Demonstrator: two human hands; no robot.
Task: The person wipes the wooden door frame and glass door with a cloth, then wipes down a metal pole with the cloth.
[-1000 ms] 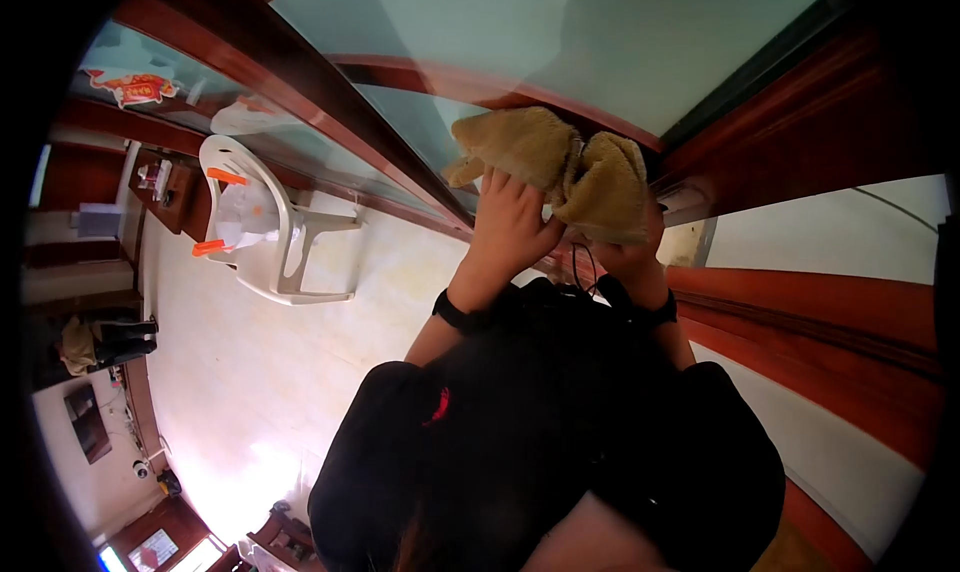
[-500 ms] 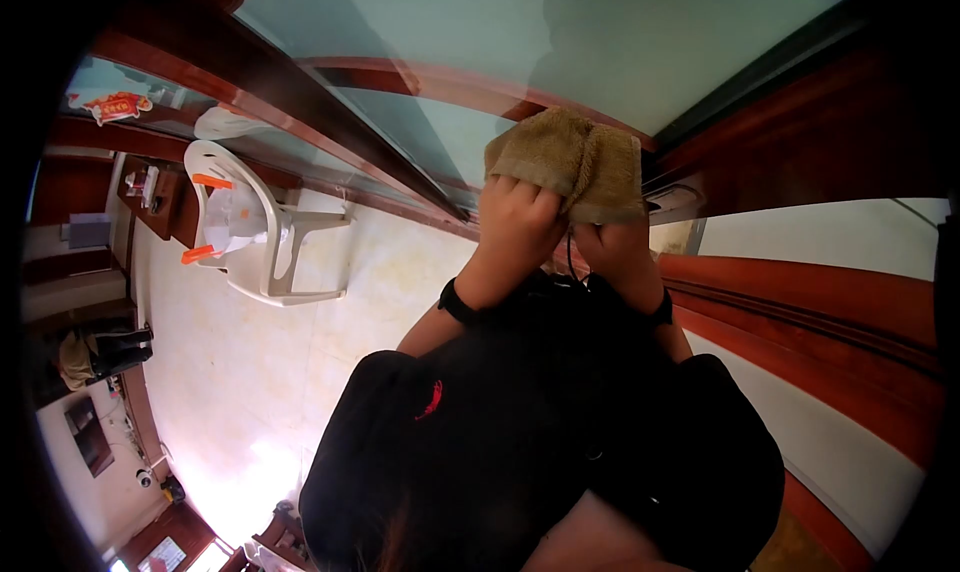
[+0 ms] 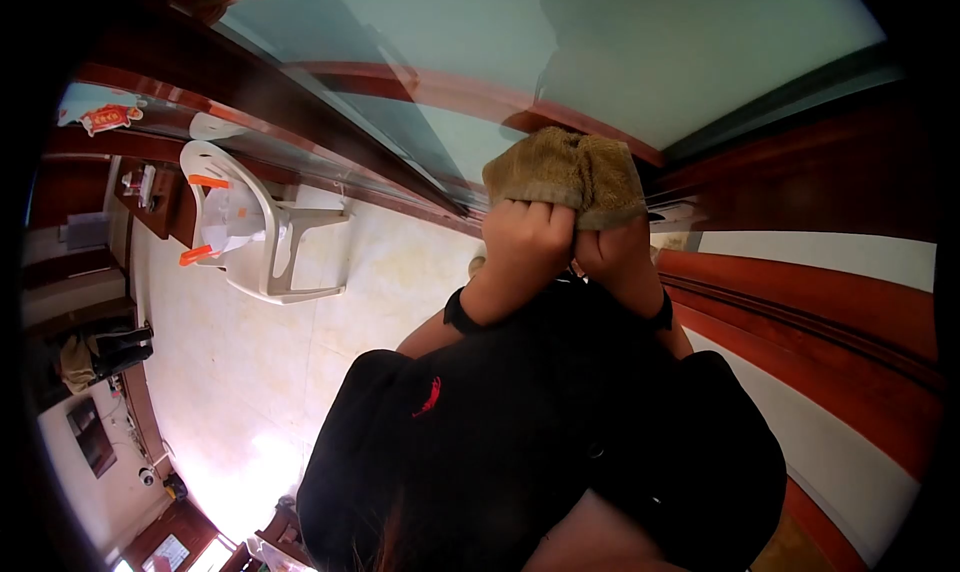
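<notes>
A brown fluffy towel (image 3: 560, 172) is bunched between both hands, in front of a glass door panel with a red-brown wooden frame. My left hand (image 3: 528, 240) has its fingers curled into the towel's lower left edge. Close beside it, my right hand (image 3: 612, 250) grips the lower right part, its fingertips hidden under the cloth. Both wrists carry black bands.
A white plastic chair (image 3: 270, 232) with a clear bag and orange clips stands on the pale floor (image 3: 370, 282) at left. Red-brown wooden frame parts (image 3: 800, 312) run along the right. A red sticker (image 3: 108, 118) is on the glass at upper left.
The towel has gone from spread and loosely bunched to more compact, and its lower edge now folds over the fingers. My hands have drawn closer together. The view has shifted slightly.
</notes>
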